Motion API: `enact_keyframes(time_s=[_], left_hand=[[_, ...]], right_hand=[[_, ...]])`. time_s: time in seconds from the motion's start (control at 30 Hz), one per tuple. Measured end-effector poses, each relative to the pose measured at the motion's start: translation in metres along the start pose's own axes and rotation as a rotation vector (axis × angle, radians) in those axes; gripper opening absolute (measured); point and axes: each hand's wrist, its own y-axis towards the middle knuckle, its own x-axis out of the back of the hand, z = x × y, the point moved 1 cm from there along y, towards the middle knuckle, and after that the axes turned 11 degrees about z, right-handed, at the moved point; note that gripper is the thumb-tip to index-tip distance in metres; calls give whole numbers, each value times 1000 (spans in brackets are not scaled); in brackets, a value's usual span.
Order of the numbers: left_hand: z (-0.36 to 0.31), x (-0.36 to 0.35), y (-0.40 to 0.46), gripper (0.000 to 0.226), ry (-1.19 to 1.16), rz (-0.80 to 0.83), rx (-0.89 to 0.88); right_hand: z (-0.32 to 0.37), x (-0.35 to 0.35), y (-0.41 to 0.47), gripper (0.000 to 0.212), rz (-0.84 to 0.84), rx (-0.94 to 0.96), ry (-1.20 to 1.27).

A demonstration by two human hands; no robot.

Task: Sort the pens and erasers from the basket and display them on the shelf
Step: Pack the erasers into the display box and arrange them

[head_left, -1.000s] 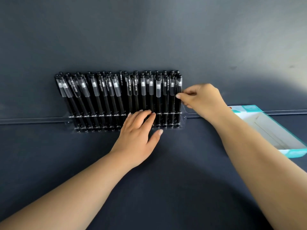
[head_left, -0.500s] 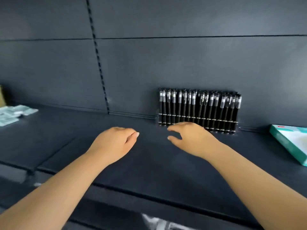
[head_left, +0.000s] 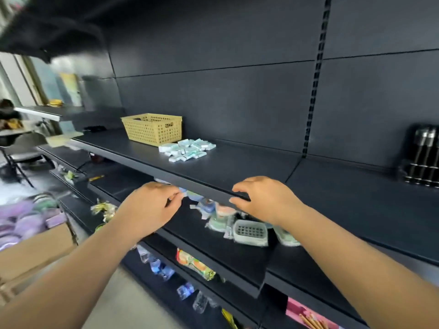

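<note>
A tan perforated basket (head_left: 152, 128) stands on the black shelf (head_left: 237, 167) at the back left. Beside it, to the right, lies a loose pile of white and teal wrapped erasers (head_left: 187, 149). The clear rack of black pens (head_left: 422, 157) sits at the far right edge, half cut off. My left hand (head_left: 152, 207) and my right hand (head_left: 263, 198) hover in front of the shelf's front edge, fingers loosely curled, holding nothing. Both hands are well short of the erasers.
Lower shelves hold packaged goods, among them a pale green soap dish (head_left: 250, 232) and snack packets (head_left: 194, 264). A cardboard box (head_left: 35, 252) with purple items stands at lower left. A chair (head_left: 23, 153) and a seated person are far left.
The view has swung left from the pen rack to the basket and erasers. Both hands have left the pens and moved left along the shelf front, still holding nothing.
</note>
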Motion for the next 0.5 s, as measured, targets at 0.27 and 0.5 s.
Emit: enact_keyframes(time_s=[0.27,0.5], left_hand=[[93,-22,22,30,-38,25,37],[174,-48,121,27,-164,37,-16]], right_hand=[[47,-34,96,38,35,-2,23],[38,-42,213,37,-9,-133,115]])
